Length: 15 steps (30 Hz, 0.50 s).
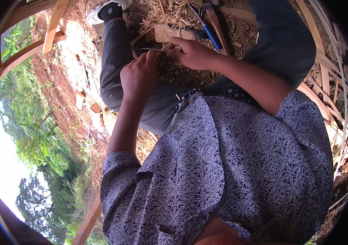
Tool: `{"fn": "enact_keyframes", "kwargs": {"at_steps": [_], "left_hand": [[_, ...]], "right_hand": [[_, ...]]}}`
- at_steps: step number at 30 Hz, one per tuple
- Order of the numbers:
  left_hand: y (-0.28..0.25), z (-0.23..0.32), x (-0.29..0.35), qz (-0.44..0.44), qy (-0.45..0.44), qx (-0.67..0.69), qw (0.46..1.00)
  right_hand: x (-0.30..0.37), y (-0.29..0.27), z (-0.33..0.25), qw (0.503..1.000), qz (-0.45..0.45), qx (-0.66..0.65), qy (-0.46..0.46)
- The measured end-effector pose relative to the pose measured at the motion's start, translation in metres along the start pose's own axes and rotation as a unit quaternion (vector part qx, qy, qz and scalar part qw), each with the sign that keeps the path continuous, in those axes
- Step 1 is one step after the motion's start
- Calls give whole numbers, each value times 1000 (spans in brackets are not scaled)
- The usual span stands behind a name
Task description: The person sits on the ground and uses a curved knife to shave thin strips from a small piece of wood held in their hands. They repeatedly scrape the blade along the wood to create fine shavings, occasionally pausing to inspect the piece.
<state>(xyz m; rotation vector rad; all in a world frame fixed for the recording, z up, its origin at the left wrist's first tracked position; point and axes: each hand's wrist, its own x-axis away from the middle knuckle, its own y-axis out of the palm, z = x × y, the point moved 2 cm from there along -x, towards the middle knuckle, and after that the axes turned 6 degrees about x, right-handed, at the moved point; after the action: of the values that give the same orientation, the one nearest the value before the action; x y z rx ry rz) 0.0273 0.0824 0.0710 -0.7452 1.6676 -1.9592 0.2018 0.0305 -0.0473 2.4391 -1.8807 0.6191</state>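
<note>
Over my lap, my left hand (138, 76) is closed in a fist with its fingertips turned down. My right hand (191, 54) pinches beside it, a little farther right. Between them runs a thin pale wooden strip (162, 50), held by both hands; a narrow end of it pokes out past the left fist. Most of the strip is hidden by my fingers. Just beyond the hands lies a flat wood block (166, 33) among shavings. A blue-handled bladed tool (211, 36) and a wooden-handled tool with a metal head (216, 27) lie side by side beyond my right wrist.
Wood shavings (163, 11) cover the ground between my bent legs. Long split strips (327, 73) are heaped along the right side. Wooden beams (53, 28) stand at the far left, with a reddish dirt slope (61, 87) and green plants past them.
</note>
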Motion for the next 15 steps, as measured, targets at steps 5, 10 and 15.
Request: {"fn": "enact_keyframes", "kwargs": {"at_steps": [5,10,15], "left_hand": [[0,-2,-1,-2,16,-16,1000],[-3,0,-5,-3,19,-18,1000],[-1,5,-10,7,29,0,1000]], "right_hand": [[1,2,-1,1000,4,10,-5],[-19,17,68,998,29,38,47],[2,3,14,999,34,-9,12]]}}
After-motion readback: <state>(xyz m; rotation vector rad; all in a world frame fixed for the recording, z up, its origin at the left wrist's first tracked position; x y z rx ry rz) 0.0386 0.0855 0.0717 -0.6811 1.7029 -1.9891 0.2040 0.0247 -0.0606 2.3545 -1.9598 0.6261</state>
